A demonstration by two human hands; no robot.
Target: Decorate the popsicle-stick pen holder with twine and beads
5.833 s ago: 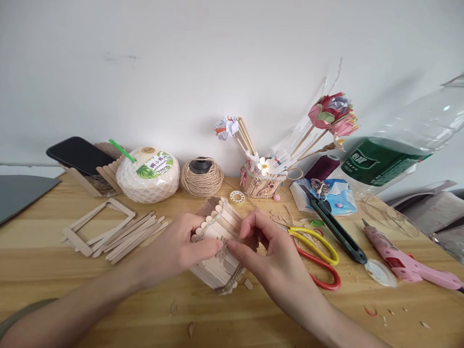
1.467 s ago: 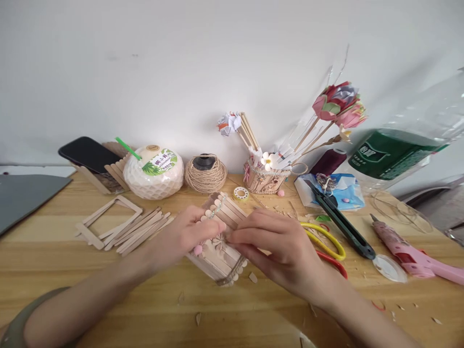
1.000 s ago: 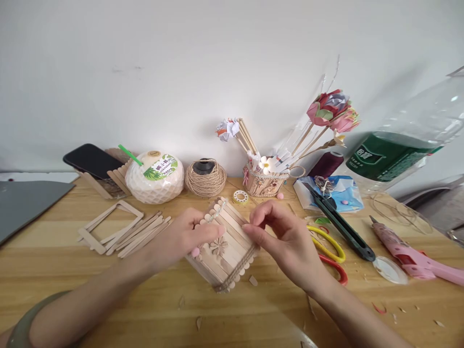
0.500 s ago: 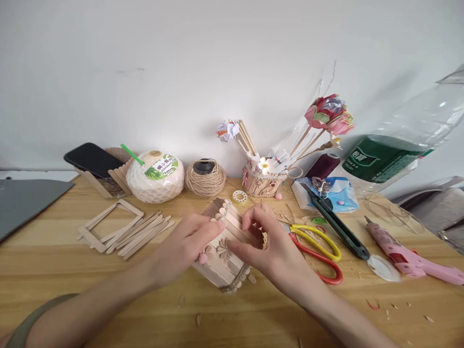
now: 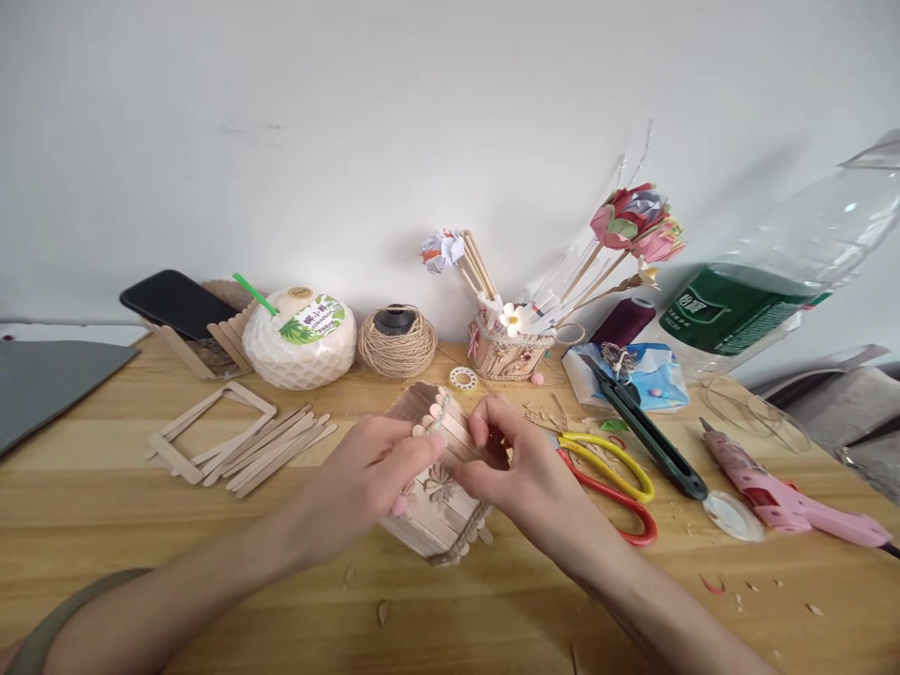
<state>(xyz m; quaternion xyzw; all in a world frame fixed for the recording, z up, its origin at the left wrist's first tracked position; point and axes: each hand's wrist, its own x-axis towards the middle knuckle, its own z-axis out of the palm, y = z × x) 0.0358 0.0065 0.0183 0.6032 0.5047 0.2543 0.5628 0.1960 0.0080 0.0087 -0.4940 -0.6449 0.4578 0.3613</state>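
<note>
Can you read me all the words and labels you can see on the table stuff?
White round drink container, leafy label: dark characters, too blurred to read.
Clear plastic bottle, green label: white characters, too small to make out.
Nothing readable on the stick box that the left hand and right hand hold.

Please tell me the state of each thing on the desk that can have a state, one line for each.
Stick box: on its side, gripped by left hand and right hand.
Scissors: lying flat, blades hidden.
Utility knife: lying flat, untouched.
Glue gun: lying down, untouched.
Twine ball: wound up.
</note>
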